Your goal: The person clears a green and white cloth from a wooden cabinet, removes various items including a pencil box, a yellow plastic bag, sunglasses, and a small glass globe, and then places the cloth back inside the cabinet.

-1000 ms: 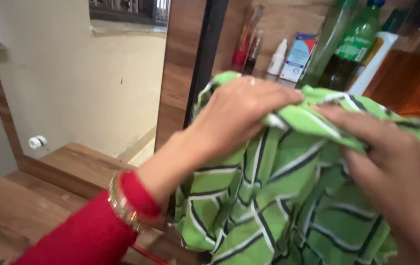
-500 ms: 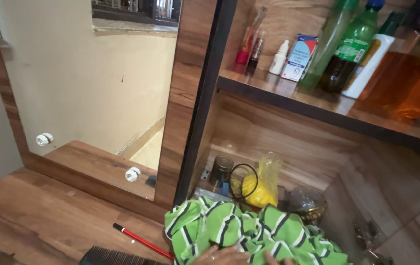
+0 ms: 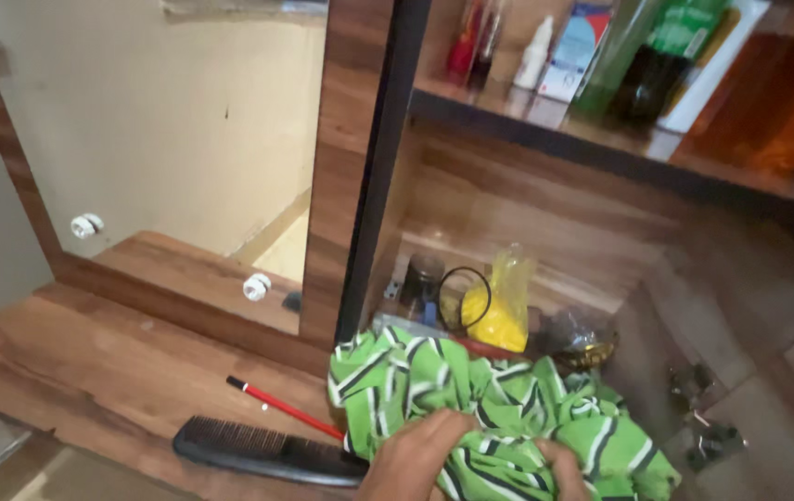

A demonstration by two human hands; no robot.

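Observation:
A bunched green cloth with white and black stripes [image 3: 471, 394] lies on the wooden counter [image 3: 91, 371] in front of the open cabinet. At the bottom edge my left hand [image 3: 413, 456] grips the cloth's near side, fingers curled into the fabric. Just to its right, my right hand [image 3: 560, 467] shows only a few fingers, pressed into the same cloth. Both wrists are cut off by the frame.
A black comb [image 3: 262, 450] and a thin red stick [image 3: 281, 405] lie left of the cloth. Behind it are a yellow bag [image 3: 499, 311], a dark jar [image 3: 422, 278] and a brass bowl [image 3: 584, 353]. Bottles [image 3: 657, 56] line the upper shelf. A mirror [image 3: 156, 139] stands at left.
The cloth came down from shelf height, where both hands held it, to the counter. The hands dropped to the bottom edge, and the view tilted down, showing the comb.

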